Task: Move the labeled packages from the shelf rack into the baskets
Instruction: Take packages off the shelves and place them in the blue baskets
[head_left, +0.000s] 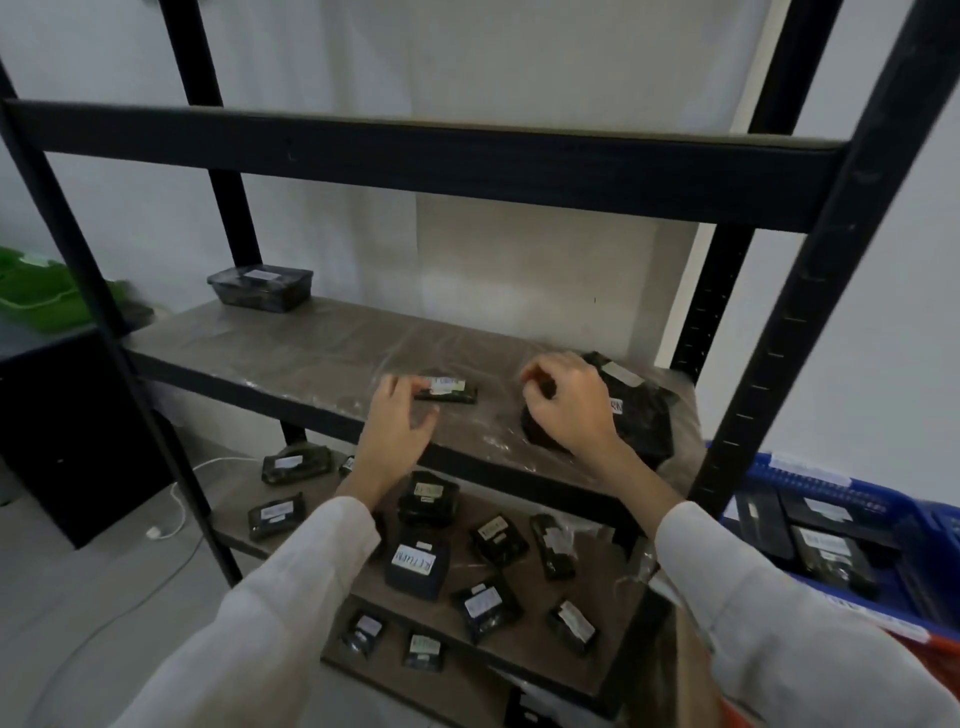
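On the middle shelf (291, 343) of the black rack, my left hand (400, 415) reaches a small flat black package with a white label (449, 389), fingertips touching its left end. My right hand (566, 402) is curled on the top of a larger black wrapped package (641, 415) at the shelf's right end. A black lidded box with a label (262, 287) sits at the back left of that shelf. Several labeled black packages (418, 566) lie on the shelf below. A blue basket (810, 480) at right holds labeled packages.
A green basket (39, 296) stands at left on a dark cabinet (67, 426). The rack's black uprights (810, 291) frame the shelf on both sides. An upper shelf beam (415, 161) crosses overhead. A white cable (174, 512) lies on the floor at left.
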